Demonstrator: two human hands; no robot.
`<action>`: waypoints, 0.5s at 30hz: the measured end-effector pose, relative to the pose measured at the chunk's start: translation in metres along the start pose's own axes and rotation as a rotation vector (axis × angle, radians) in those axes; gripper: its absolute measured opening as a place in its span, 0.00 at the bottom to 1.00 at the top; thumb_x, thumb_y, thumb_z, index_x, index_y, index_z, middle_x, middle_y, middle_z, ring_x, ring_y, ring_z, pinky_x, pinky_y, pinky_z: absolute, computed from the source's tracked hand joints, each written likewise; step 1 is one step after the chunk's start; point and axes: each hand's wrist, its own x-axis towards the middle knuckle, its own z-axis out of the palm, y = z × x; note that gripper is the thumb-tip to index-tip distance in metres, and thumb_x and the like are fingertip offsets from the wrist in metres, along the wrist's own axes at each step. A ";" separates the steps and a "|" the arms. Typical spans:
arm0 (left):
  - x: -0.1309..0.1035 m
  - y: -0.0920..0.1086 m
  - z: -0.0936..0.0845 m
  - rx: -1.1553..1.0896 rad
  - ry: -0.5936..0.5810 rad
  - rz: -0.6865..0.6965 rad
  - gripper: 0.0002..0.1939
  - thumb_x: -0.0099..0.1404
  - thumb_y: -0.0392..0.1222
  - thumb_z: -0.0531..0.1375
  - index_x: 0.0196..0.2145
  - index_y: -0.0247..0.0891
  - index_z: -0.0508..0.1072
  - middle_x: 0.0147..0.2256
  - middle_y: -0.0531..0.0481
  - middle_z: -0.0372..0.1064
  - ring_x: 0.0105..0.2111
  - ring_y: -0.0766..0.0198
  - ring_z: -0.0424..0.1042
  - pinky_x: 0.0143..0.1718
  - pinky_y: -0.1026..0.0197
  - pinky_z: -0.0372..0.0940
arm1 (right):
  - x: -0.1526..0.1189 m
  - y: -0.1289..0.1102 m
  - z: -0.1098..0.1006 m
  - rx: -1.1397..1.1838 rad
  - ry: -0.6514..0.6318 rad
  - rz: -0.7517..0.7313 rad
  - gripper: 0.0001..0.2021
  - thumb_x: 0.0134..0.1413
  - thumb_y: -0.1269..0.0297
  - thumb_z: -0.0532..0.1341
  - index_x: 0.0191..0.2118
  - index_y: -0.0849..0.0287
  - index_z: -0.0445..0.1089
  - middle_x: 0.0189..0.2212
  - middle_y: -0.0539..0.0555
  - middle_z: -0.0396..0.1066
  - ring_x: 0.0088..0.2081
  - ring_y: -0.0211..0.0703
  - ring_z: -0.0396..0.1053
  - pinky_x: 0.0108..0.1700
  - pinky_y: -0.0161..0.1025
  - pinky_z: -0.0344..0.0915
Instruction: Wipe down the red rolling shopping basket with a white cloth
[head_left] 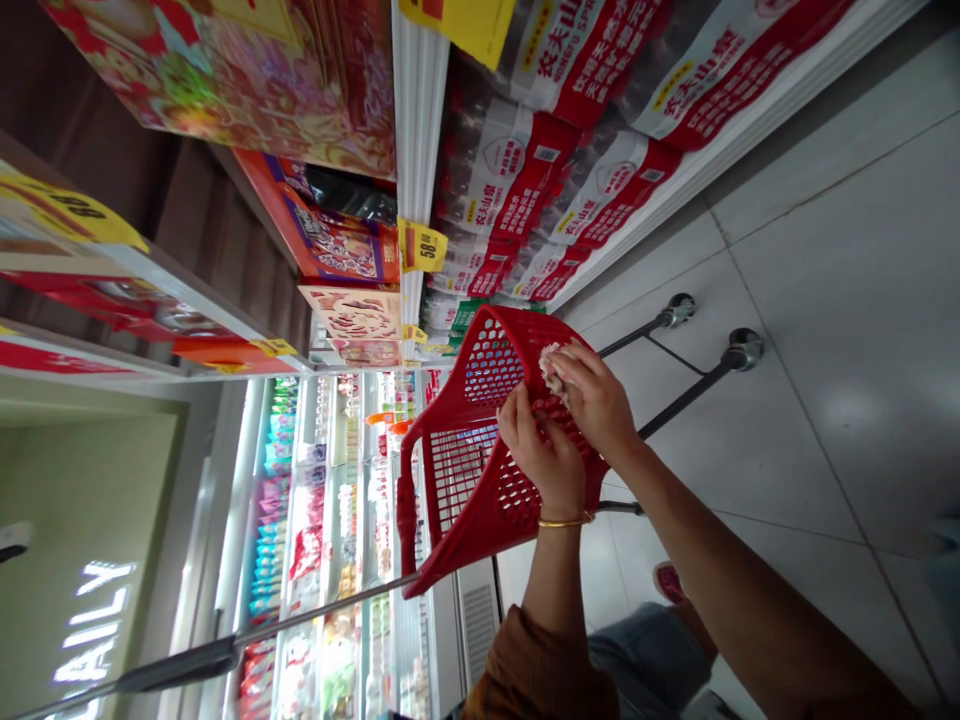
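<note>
A red plastic basket cart (491, 510) with perforated sides shows near the middle of the sideways-tilted head view. My left hand (544, 450), with a gold bracelet at the wrist, has its fingers bent and pressed together at the basket's rim. Just beside it, my right hand (596, 400) is closed around a crumpled whitish cloth (555, 372), which lies against the perforated side. The fingertips under the cloth are partly hidden.
Shelves of red-labelled water bottle packs (495, 165) and boxed goods (345, 220) run along the upper left. Lit shelves (349, 500) stand behind the basket. Cart wheels (745, 349) rest on the tiled floor (847, 380). A shoe (670, 582) and denim-covered legs show low down.
</note>
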 end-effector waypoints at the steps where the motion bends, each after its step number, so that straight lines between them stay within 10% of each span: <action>1: -0.001 -0.001 -0.001 0.003 0.000 -0.004 0.21 0.66 0.32 0.49 0.55 0.35 0.68 0.52 0.39 0.69 0.55 0.57 0.65 0.60 0.49 0.58 | -0.001 0.000 0.000 -0.004 0.002 0.004 0.16 0.65 0.67 0.49 0.51 0.53 0.70 0.47 0.57 0.71 0.51 0.46 0.69 0.56 0.45 0.67; 15: -0.018 -0.005 -0.026 0.035 -0.032 0.021 0.17 0.69 0.39 0.52 0.52 0.32 0.69 0.48 0.36 0.71 0.50 0.55 0.69 0.53 0.51 0.64 | -0.032 -0.014 -0.004 -0.046 -0.015 0.079 0.19 0.58 0.76 0.51 0.51 0.53 0.70 0.48 0.56 0.70 0.50 0.47 0.70 0.54 0.43 0.70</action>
